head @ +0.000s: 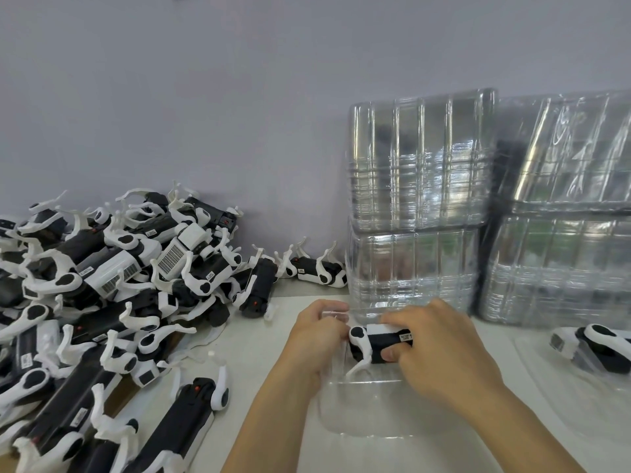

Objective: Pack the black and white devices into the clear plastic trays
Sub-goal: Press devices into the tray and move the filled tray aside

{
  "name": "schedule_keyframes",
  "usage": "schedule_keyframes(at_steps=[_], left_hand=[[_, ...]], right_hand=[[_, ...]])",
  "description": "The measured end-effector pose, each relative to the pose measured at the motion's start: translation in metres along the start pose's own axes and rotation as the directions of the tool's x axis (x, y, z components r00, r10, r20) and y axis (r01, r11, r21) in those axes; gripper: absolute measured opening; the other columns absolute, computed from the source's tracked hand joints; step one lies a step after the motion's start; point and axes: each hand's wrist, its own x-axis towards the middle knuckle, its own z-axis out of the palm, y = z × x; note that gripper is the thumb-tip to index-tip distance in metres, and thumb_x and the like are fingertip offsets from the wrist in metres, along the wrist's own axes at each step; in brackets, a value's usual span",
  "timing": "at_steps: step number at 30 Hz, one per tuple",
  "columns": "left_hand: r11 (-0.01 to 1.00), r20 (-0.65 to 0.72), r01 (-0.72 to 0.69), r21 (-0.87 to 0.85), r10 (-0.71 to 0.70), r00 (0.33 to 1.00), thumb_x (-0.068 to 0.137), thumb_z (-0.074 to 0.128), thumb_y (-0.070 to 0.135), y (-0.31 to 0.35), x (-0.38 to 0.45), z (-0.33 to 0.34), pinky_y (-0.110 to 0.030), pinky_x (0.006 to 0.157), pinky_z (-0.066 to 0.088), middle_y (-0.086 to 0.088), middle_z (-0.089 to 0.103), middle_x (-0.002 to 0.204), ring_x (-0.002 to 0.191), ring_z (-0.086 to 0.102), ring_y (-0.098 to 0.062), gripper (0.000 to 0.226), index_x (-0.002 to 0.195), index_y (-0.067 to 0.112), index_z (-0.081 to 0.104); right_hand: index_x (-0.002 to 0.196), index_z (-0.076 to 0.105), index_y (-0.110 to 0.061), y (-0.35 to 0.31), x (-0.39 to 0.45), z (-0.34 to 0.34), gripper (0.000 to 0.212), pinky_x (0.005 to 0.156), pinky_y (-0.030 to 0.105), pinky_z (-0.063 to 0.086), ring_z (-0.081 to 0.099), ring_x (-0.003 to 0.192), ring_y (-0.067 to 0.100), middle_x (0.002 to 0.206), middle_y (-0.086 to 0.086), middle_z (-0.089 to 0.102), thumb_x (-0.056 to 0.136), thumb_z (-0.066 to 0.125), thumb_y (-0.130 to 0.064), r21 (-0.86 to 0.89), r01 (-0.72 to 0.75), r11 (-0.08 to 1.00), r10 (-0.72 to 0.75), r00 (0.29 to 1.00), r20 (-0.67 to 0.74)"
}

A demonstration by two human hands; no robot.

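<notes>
A black and white device (370, 343) lies over the far end of a clear plastic tray (362, 407) on the white table in front of me. My right hand (440, 346) grips the device from above, fingers curled over its body and thumb under it. My left hand (317, 336) holds the tray's far left edge, right beside the device's white leg. A big heap of the same devices (112, 302) covers the left side of the table. Another device (594, 346) sits in a second clear tray (577, 404) at the right.
Tall stacks of clear plastic trays (420, 206) stand against the wall behind my hands, with more stacks (563, 206) to their right. A few loose devices (321, 268) lie between the heap and the stacks.
</notes>
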Motion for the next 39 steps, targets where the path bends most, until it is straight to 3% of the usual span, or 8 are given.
schedule_keyframes(at_steps=[12,16,19,22,27,32,36,39], left_hand=[[1.000,-0.001,0.002,-0.009,-0.002,1.000,0.081,0.053,-0.013,0.002,0.001,-0.001,-0.031,0.071,0.056,-0.006,0.066,0.107,0.087,0.065,-0.019,0.037,0.099,0.015,0.070],[1.000,0.001,0.005,-0.007,-0.005,1.000,0.081,0.053,-0.013,0.001,0.001,-0.001,-0.036,0.078,0.057,-0.007,0.067,0.107,0.086,0.066,-0.022,0.037,0.098,0.015,0.070],[1.000,0.005,0.010,-0.028,-0.010,1.000,0.079,0.050,-0.012,0.002,0.001,0.000,-0.035,0.068,0.056,-0.012,0.071,0.100,0.076,0.066,-0.025,0.038,0.098,0.014,0.070],[0.998,0.001,0.034,-0.058,-0.034,0.999,0.082,0.047,-0.012,0.003,-0.001,0.000,-0.027,0.050,0.049,-0.011,0.070,0.075,0.059,0.063,-0.023,0.038,0.101,0.012,0.069],[0.999,-0.015,0.016,-0.030,-0.016,1.000,0.079,0.044,-0.012,0.002,-0.001,0.002,-0.037,0.068,0.052,-0.014,0.070,0.088,0.074,0.064,-0.028,0.041,0.097,0.014,0.070],[1.000,-0.018,0.010,-0.014,-0.010,1.000,0.079,0.049,-0.011,0.002,-0.001,0.002,-0.041,0.074,0.055,-0.017,0.070,0.089,0.080,0.065,-0.030,0.038,0.096,0.015,0.070],[1.000,-0.014,0.017,0.000,-0.017,1.000,0.079,0.052,-0.011,0.003,-0.002,0.001,-0.041,0.076,0.055,-0.016,0.070,0.091,0.081,0.065,-0.031,0.037,0.096,0.015,0.071],[1.000,-0.014,0.015,0.018,-0.015,1.000,0.078,0.054,-0.013,0.003,-0.003,0.000,-0.047,0.091,0.057,-0.011,0.069,0.107,0.100,0.067,-0.032,0.038,0.098,0.015,0.071]], right_hand=[[0.107,0.068,-0.044,-0.005,0.000,-0.009,0.026,0.085,0.030,0.031,0.045,0.103,0.012,0.096,-0.016,0.061,0.085,0.071,-0.032,0.060,-0.012,0.998,0.012,1.000,0.000],[0.105,0.069,-0.043,-0.013,0.001,-0.016,0.018,0.087,0.026,0.011,0.041,0.114,0.003,0.105,-0.029,0.064,0.089,0.063,-0.040,-0.025,0.101,0.995,-0.103,0.990,-0.100],[0.106,0.069,-0.044,-0.030,-0.001,-0.011,0.017,0.095,0.027,0.016,0.043,0.103,-0.002,0.094,-0.024,0.064,0.093,0.057,-0.044,0.037,0.199,0.979,-0.195,0.977,-0.089],[0.098,0.065,-0.035,-0.039,-0.006,-0.004,0.010,0.087,0.029,0.024,0.042,0.078,-0.001,0.068,-0.016,0.051,0.095,0.056,-0.037,0.056,0.241,0.969,-0.240,0.970,-0.031],[0.095,0.065,-0.037,-0.038,-0.005,-0.006,0.007,0.082,0.031,0.036,0.039,0.063,0.005,0.059,-0.013,0.043,0.092,0.062,-0.031,0.066,0.199,0.978,-0.198,0.980,-0.020],[0.098,0.061,-0.038,-0.040,-0.008,-0.005,0.010,0.079,0.031,0.024,0.040,0.084,0.009,0.072,-0.017,0.052,0.090,0.062,-0.032,0.016,0.173,0.985,-0.172,0.983,-0.058],[0.098,0.065,-0.040,-0.035,-0.005,-0.007,0.011,0.089,0.030,0.027,0.044,0.088,0.005,0.074,-0.020,0.057,0.092,0.059,-0.033,0.052,0.192,0.980,-0.191,0.981,-0.034],[0.107,0.070,-0.046,-0.018,0.003,-0.020,0.018,0.094,0.027,0.018,0.045,0.102,-0.002,0.096,-0.028,0.063,0.091,0.066,-0.038,0.125,0.094,0.988,-0.082,0.992,-0.095]])
